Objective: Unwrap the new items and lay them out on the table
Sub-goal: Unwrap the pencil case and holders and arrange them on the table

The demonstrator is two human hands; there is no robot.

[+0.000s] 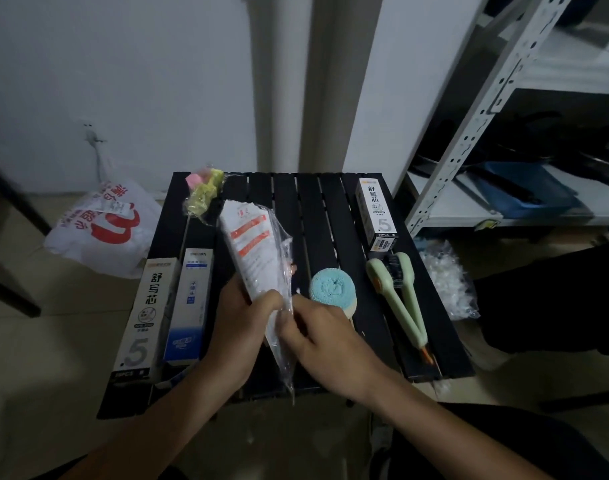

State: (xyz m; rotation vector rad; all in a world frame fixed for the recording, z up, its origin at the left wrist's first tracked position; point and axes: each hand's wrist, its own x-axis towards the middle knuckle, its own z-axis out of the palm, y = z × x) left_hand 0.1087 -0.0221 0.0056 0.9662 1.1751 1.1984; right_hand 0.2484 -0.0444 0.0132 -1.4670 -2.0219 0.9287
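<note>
Head view: left hand (240,329) and right hand (325,341) grip wrapped pack (251,244) above slatted table (327,216) by shelving (469,133).

packet (251,244) base behind fingers (265,298), shelf (504,98) cropped

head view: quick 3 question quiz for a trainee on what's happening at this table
1. True or false: the left hand and the right hand both hold the wrapped packet.
2. What lies just right of the blue round sponge? A) green brushes B) a plastic bag C) a pink-yellow toy
3. How many long boxes lie on the slatted table?

Key: 1 true; 2 A; 3 three.
</note>
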